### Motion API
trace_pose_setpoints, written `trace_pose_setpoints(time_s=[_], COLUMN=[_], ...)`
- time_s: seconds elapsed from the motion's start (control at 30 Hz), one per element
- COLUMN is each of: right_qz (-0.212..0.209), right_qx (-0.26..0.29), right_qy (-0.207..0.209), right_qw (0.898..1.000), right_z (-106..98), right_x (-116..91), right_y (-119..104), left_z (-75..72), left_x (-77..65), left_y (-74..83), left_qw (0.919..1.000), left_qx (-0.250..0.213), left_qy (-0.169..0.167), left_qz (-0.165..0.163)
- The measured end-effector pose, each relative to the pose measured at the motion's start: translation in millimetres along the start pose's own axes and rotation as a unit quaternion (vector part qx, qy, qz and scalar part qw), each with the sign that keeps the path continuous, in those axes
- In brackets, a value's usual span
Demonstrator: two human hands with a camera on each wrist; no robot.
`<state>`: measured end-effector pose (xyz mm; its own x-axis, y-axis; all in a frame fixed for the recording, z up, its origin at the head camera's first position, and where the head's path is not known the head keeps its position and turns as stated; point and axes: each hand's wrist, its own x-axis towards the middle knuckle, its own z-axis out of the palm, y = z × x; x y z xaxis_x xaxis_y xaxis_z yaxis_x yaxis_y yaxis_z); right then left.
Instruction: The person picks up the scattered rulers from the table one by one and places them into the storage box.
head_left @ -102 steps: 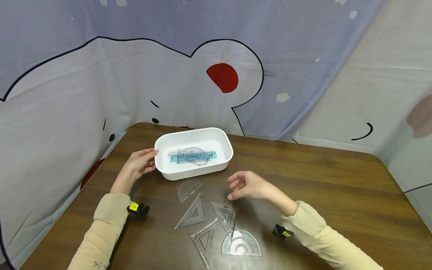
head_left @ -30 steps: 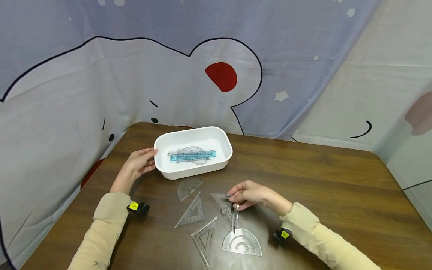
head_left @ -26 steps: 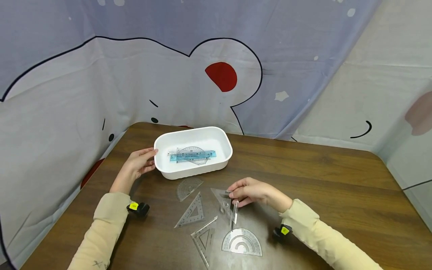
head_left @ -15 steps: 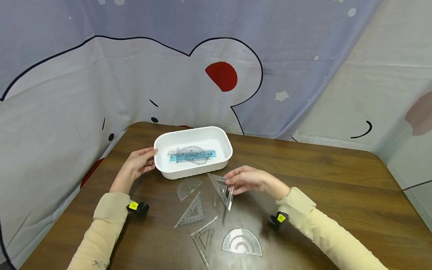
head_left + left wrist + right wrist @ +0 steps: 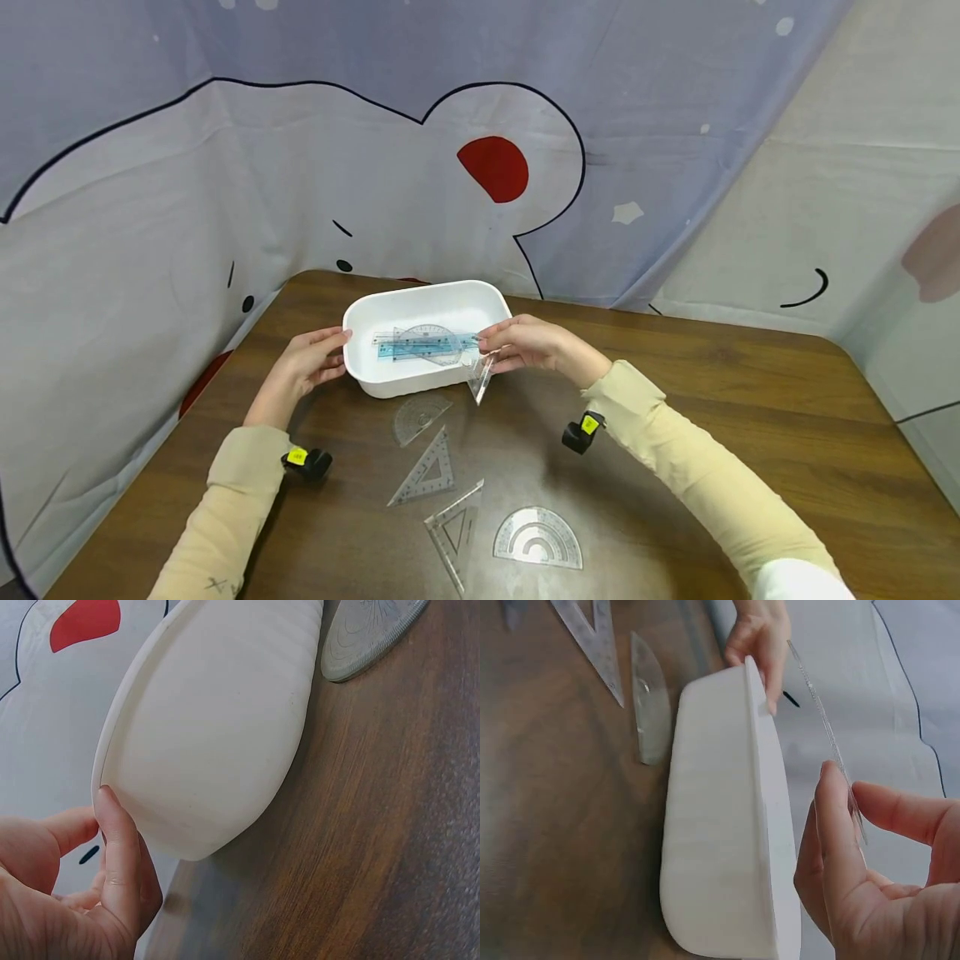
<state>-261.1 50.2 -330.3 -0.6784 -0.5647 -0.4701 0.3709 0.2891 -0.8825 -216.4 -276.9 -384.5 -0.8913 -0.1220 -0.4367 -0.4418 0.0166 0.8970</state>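
Observation:
My left hand (image 5: 306, 362) pinches the rim at the left end of a white plastic bin (image 5: 405, 386); the left wrist view shows thumb and fingers on either side of that rim. My right hand (image 5: 536, 343) holds a clear set square (image 5: 478, 382) between thumb and fingertips, tilted, over the bin's front right rim. Seen from the right wrist, the set square (image 5: 829, 731) is nearly edge-on, raised above the bin. Inside the bin lie a blue ruler (image 5: 390, 353), a clear protractor (image 5: 429, 333) and other clear pieces, overlapping one another.
On the brown table (image 5: 675, 383) in front of the bin lie a small clear protractor (image 5: 416, 421), a set square (image 5: 408, 493), another set square (image 5: 442, 554) and a larger protractor (image 5: 536, 518). A printed cloth (image 5: 637, 150) hangs behind the table's back edge.
My right hand has picked the set square off the table, where it overlapped the larger protractor, and carried it up and left to the bin. My left hand has stayed on the rim.

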Motion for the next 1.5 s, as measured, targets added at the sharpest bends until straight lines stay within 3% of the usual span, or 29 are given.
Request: trace_pose_setpoints(time_s=[0.4,0.7,0.9,1.13,1.4,1.5], right_qz=[0.010,0.015,0.016,0.009,-0.021,-0.019], right_qx=[0.019,0.011,-0.029,-0.049,-0.115,-0.167], right_qy=[0.046,0.074,0.109,0.097,0.108,0.133], right_qw=[0.999,0.997,0.993,0.994,0.987,0.977], right_z=[4,8,10,-36,-37,-25], right_x=[45,69,87,173,183,161], right_y=[-24,-24,-14,35,46,33], left_z=[-0.2,-1.5,-1.9,-0.6,-2.4,-2.3], left_x=[0.4,0.7,-0.1,0.1,0.8,0.9], left_y=[-0.5,-1.7,-1.6,-1.9,-2.3,-2.2], left_qw=[0.9999,0.9998,0.9999,1.0000,0.9999,0.9999], left_qx=[-0.009,-0.012,-0.010,-0.007,-0.012,-0.010], left_qy=[-0.007,-0.013,-0.004,-0.007,-0.007,-0.007], left_qz=[0.004,0.009,0.001,0.000,0.001,0.001])
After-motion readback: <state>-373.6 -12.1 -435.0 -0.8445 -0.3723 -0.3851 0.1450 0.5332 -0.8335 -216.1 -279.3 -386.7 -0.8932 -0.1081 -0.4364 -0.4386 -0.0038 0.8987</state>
